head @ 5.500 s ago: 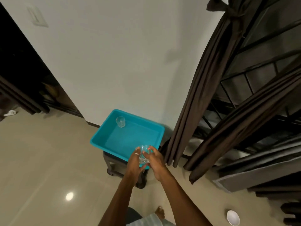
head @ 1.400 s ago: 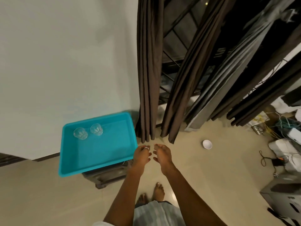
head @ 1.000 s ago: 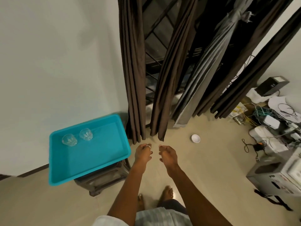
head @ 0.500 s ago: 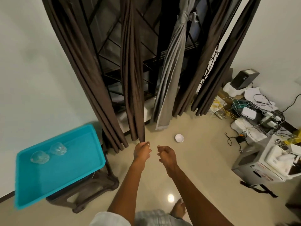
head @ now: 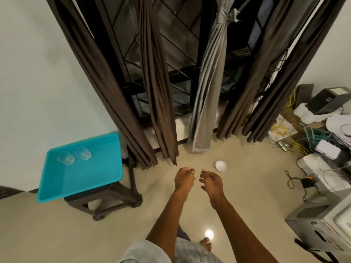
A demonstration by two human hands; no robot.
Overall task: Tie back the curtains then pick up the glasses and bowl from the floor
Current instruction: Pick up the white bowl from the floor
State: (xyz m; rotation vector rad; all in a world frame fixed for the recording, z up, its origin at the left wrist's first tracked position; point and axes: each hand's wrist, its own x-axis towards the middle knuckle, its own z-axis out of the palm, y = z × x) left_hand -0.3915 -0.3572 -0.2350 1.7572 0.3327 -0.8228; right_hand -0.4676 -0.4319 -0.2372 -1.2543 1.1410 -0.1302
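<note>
A small white bowl sits on the beige floor just beyond my right hand. My left hand hangs beside it; both hold nothing, fingers loosely curled. Two clear glasses stand in the far left corner of a turquoise tray at left. Dark brown curtains hang over the window grille. A grey curtain between them is knotted near its top.
The tray rests on a dark brown stool. At right, a jumble of cables, papers and white boxes lies along the wall, and a grey machine stands at lower right. A black cable lies on the floor.
Since 5.5 s ago the second glass has gone from my hands into the tray. My view has swung right toward the bowl and dropped slightly; both hands stay empty in front of me.
</note>
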